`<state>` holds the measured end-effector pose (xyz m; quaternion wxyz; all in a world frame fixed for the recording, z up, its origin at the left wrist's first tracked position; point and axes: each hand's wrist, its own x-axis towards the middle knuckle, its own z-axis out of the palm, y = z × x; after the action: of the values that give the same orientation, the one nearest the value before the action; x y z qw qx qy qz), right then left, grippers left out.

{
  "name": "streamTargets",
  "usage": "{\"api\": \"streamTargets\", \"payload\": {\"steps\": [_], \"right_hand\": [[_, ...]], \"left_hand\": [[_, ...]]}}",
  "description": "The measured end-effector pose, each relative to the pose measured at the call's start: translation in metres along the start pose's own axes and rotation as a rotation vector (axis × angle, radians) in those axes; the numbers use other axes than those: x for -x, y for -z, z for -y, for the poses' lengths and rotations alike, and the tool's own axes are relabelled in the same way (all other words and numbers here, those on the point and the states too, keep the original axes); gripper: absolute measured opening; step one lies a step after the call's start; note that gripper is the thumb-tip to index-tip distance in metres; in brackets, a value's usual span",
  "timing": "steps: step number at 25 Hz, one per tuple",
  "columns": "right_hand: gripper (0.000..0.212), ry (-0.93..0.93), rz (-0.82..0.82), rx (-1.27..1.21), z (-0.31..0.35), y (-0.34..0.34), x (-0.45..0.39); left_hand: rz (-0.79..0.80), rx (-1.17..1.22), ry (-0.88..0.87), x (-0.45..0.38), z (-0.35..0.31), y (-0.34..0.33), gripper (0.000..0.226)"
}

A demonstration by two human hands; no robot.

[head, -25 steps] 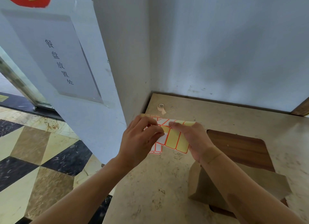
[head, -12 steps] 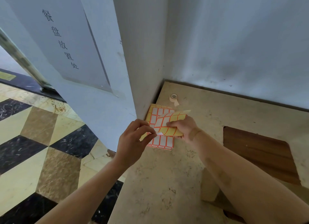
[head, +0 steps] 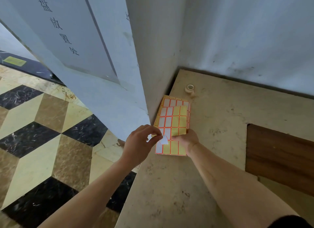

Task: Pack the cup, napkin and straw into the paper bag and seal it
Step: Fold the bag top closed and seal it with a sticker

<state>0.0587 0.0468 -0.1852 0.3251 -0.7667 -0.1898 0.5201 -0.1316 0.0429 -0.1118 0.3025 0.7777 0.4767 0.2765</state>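
A yellow sticker sheet [head: 173, 124] with red-edged white labels lies on the beige counter [head: 212, 142] by the wall corner, on top of another such sheet. My left hand [head: 141, 144] pinches a small white sticker [head: 164, 140] peeled up at the sheet's near left part. My right hand [head: 186, 139] presses the sheet's near right edge flat against the counter. The paper bag, cup, napkin and straw are out of view.
A small roll of tape [head: 190, 88] stands near the back corner. A dark wooden inset panel [head: 278, 156] lies in the counter at the right. White walls close the corner; the counter's left edge drops to a patterned tile floor [head: 42, 134].
The sheet, held up in both hands before, now lies flat on the counter. My left hand has peeled a white sticker off it. The view has shifted left, so the bag has left the frame.
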Motion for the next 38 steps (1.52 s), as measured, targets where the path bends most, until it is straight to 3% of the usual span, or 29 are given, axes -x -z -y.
{"api": "streamTargets", "payload": {"steps": [3, 6, 11, 14, 18, 20, 25, 32, 38], "right_hand": [[0.062, 0.084, -0.128, 0.239, -0.003, 0.0, 0.001], [0.071, 0.148, -0.112, 0.416, 0.009, 0.007, 0.007], [0.027, 0.24, 0.004, 0.688, 0.05, 0.051, 0.036], [0.029, 0.402, 0.128, 0.896, 0.074, 0.108, 0.075], [0.027, 0.538, 0.056, 1.181, 0.049, 0.206, 0.146], [0.032, 0.578, -0.034, 1.207, 0.02, 0.247, 0.182], [0.045, 0.906, -0.349, 1.079, -0.044, 0.301, 0.252], [0.034, 1.036, -0.371, 1.137, -0.083, 0.303, 0.24], [0.025, 1.093, -0.356, 1.108, -0.097, 0.291, 0.232]], "left_hand": [[0.054, -0.022, 0.013, -0.005, -0.001, -0.007, 0.003], [0.076, -0.024, 0.001, -0.012, -0.008, -0.012, 0.002], [0.092, -0.035, -0.065, -0.03, -0.037, -0.017, 0.004], [0.138, 0.004, -0.116, -0.038, -0.069, -0.028, 0.006], [0.21, 0.076, -0.195, -0.041, -0.115, -0.054, 0.01], [0.231, 0.1, -0.213, -0.039, -0.137, -0.065, 0.012], [0.21, 0.146, -0.263, -0.036, -0.192, -0.079, 0.008], [0.399, 0.217, -0.239, -0.021, -0.248, -0.086, 0.006], [0.609, 0.187, -0.1, -0.012, -0.256, -0.103, 0.005]]}}
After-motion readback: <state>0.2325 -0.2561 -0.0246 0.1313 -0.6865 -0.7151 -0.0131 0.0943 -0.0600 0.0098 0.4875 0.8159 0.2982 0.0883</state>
